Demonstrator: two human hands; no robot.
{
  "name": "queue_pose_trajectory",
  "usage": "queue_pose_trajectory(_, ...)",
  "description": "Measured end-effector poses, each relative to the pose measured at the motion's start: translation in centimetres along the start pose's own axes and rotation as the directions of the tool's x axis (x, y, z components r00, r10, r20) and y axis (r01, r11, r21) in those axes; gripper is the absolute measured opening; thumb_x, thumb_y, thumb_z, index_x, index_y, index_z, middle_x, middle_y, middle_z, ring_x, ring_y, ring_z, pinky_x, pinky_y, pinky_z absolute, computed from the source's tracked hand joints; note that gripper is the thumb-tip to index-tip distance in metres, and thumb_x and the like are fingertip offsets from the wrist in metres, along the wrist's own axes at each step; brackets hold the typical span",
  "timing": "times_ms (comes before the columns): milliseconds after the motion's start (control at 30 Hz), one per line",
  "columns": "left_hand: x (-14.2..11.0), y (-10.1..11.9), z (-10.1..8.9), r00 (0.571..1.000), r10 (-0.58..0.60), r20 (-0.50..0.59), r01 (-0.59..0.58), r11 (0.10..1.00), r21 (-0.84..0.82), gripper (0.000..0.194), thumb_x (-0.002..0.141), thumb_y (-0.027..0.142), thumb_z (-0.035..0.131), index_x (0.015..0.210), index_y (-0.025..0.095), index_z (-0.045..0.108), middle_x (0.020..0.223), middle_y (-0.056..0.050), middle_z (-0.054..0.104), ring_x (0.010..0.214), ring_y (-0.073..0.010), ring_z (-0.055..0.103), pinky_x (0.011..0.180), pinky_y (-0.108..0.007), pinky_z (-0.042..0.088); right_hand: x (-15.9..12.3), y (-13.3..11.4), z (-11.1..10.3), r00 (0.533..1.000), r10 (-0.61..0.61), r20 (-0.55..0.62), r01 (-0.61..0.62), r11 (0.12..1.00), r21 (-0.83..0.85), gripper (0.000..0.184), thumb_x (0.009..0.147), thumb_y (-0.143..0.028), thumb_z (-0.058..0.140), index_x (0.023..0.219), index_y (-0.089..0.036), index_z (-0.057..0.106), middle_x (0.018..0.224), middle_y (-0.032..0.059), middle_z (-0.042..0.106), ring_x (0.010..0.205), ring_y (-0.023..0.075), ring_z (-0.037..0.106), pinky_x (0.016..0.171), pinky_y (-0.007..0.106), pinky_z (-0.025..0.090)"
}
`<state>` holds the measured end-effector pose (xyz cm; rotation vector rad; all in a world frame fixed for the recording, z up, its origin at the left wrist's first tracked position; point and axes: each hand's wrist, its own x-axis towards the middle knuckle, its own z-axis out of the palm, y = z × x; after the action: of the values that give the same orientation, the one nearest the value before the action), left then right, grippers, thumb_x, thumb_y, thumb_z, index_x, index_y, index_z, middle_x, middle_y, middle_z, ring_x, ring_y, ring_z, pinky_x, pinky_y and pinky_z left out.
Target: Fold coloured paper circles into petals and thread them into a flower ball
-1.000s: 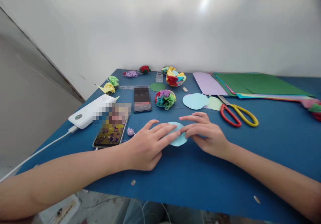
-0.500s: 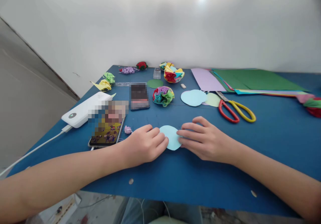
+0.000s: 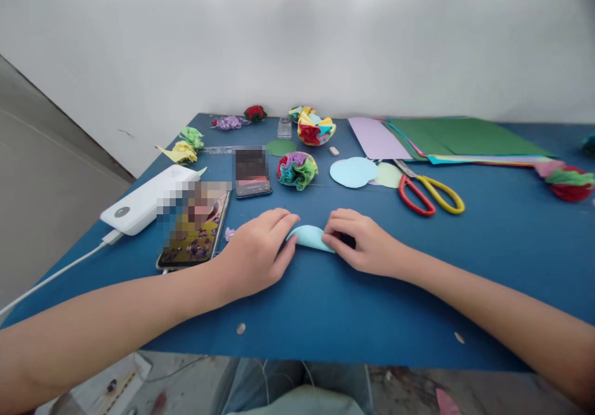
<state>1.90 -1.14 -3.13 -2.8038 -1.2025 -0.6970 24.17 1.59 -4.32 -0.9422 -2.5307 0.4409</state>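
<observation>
A light blue paper circle (image 3: 308, 236), bent over into a half-round shape, lies between my two hands on the blue table (image 3: 353, 316). My left hand (image 3: 263, 248) pinches its left end between thumb and fingers. At the right end, my right hand (image 3: 360, 240) grips the paper the same way. Just beyond the hands sits a ruffled multicoloured paper ball (image 3: 297, 171). More light blue paper circles (image 3: 353, 172) lie behind my right hand, partly over a pale green one (image 3: 387, 175).
Scissors (image 3: 430, 195) with red and yellow handles lie at the right. Coloured paper sheets (image 3: 469, 137) are stacked behind them. At the left are a phone (image 3: 193, 232), a second phone (image 3: 252, 172) and a white power bank (image 3: 151, 198) with a cable. Paper flowers (image 3: 316, 129) stand near the wall.
The light blue circle, flat before, is now folded over into a half-round. Both hands have moved slightly away from me and closed on its ends. The whole view has shifted a little.
</observation>
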Motion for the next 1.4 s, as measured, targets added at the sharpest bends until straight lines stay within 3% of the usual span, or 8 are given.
queue_pose_trajectory(167,-0.4,0.4,-0.1,0.946,0.323,0.001,-0.319,0.931,0.176,0.023,0.084,0.017,0.046,0.1,0.008,0.059,0.103,-0.013,0.059,0.096,-0.0249,0.054,0.078,-0.038,0.046,0.2,-0.4,0.0,1.0,0.015,0.012,-0.014,0.998,-0.065,0.016,0.085,-0.021,0.043,0.069,-0.017,0.047,0.067,0.0016,0.047,0.067,0.0139,0.042,0.064,0.027,0.033)
queue_pose_trajectory(267,-0.6,0.9,0.0,0.917,0.394,0.061,-0.398,0.897,0.19,0.024,0.085,0.018,0.045,0.102,0.008,0.059,0.098,-0.012,0.061,0.095,-0.0243,0.055,0.077,-0.038,0.046,0.2,-0.4,0.2,1.0,0.023,-0.006,-0.024,0.995,-0.093,0.017,0.084,-0.02,0.043,0.067,-0.018,0.045,0.065,0.001,0.045,0.065,0.0135,0.041,0.063,0.026,0.032)
queue_pose_trajectory(700,-0.3,1.1,0.1,0.924,0.307,0.228,-0.347,0.923,0.164,0.031,0.09,0.023,0.035,0.11,0.008,0.053,0.104,-0.013,0.057,0.097,-0.0252,0.052,0.076,-0.038,0.044,0.0,0.1,0.5,0.999,-0.013,-0.033,0.005,0.976,-0.216,0.018,0.086,-0.022,0.04,0.069,-0.018,0.045,0.066,0.0006,0.045,0.063,0.0127,0.039,0.062,0.026,0.031)
queue_pose_trajectory(900,-0.2,1.2,0.0,0.923,0.27,0.274,-0.322,0.932,0.169,0.033,0.091,0.024,0.033,0.113,0.008,0.052,0.101,-0.013,0.055,0.095,-0.0257,0.052,0.072,-0.037,0.043,0.0,0.0,0.7,0.999,0.025,-0.038,-0.033,0.973,-0.228,0.025,0.087,-0.037,0.044,0.071,-0.018,0.044,0.067,0.0004,0.047,0.063,0.0127,0.04,0.062,0.026,0.031)
queue_pose_trajectory(1067,-0.3,1.7,-0.1,0.96,0.202,0.196,-0.249,0.932,0.262,0.028,0.088,0.021,0.037,0.092,0.008,0.061,0.09,-0.012,0.057,0.082,-0.0229,0.053,0.06,-0.034,0.041,-0.2,-0.1,0.5,0.999,0.031,-0.031,-0.037,0.977,-0.211,0.022,0.087,-0.034,0.044,0.074,-0.017,0.045,0.07,0.001,0.049,0.065,0.013,0.042,0.063,0.026,0.031)
queue_pose_trajectory(1233,-0.4,1.4,-0.3,0.99,0.114,0.078,-0.135,0.927,0.351,0.029,0.086,0.023,0.042,0.067,0.011,0.061,0.08,-0.011,0.059,0.074,-0.0219,0.052,0.062,-0.034,0.043,-0.5,0.0,0.5,0.998,-0.014,-0.062,0.001,0.978,-0.21,0.016,0.088,-0.028,0.042,0.077,-0.017,0.047,0.072,0.0029,0.052,0.065,0.0135,0.043,0.063,0.027,0.032)
queue_pose_trajectory(1300,-0.2,1.0,-0.5,0.995,0.095,0.012,-0.092,0.922,0.377,0.027,0.085,0.027,0.044,0.076,0.01,0.062,0.082,-0.012,0.059,0.077,-0.0226,0.052,0.064,-0.034,0.045,-0.7,0.0,0.5,0.994,-0.065,-0.09,0.045,0.975,-0.218,0.015,0.088,-0.026,0.042,0.078,-0.017,0.049,0.071,0.0027,0.052,0.064,0.0132,0.044,0.061,0.026,0.033)
queue_pose_trajectory(1400,0.0,0.4,-0.5,0.988,0.146,-0.042,-0.12,0.918,0.378,0.038,0.085,0.034,0.046,0.111,0.007,0.053,0.085,-0.012,0.058,0.077,-0.0213,0.052,0.063,-0.032,0.045,-1.0,-0.2,0.3,0.967,-0.216,-0.138,0.161,0.931,-0.328,0.013,0.087,-0.025,0.045,0.078,-0.017,0.051,0.067,0.0023,0.054,0.063,0.0134,0.045,0.059,0.027,0.033)
